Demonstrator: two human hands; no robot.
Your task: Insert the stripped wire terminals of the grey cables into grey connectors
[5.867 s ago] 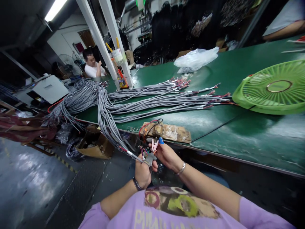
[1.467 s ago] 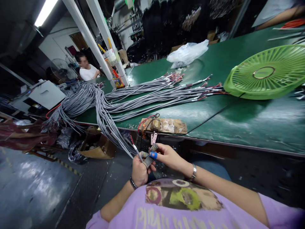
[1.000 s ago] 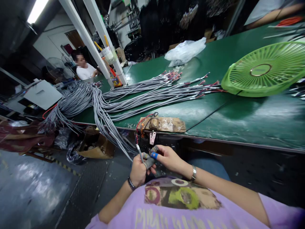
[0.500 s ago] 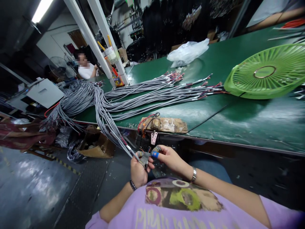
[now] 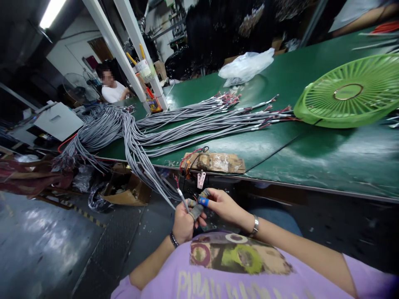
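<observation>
Green bench (image 5: 314, 162) running across the shop in front of us, with long grey cable bundles (image 5: 199, 129) stretched over it, their stripped ends showing red and dark wires. On the right sits a green fan (image 5: 347, 91), and toward the back there's a crumpled plastic bag (image 5: 247, 66). Someone in a white top (image 5: 114, 92) is sitting beyond the white posts (image 5: 124, 50), off to the left.

Down at our lap, just off the bench's near edge, our left hand (image 5: 183, 222) is closed around a single grey cable (image 5: 183, 200) — it pokes up past the fist, white band and reddish wires at its tip. Grey covering on that thumb.

Our right hand (image 5: 225, 207), blue wrap (image 5: 203, 201) around the thumb, is right up against the left fingertips in a narrow pinch; what's between those fingers is too small for us to make out. Just beyond both hands, a pink clip (image 5: 201, 180) shows at the bench edge, beneath a taped-up board (image 5: 226, 162) with red and black leads.
</observation>
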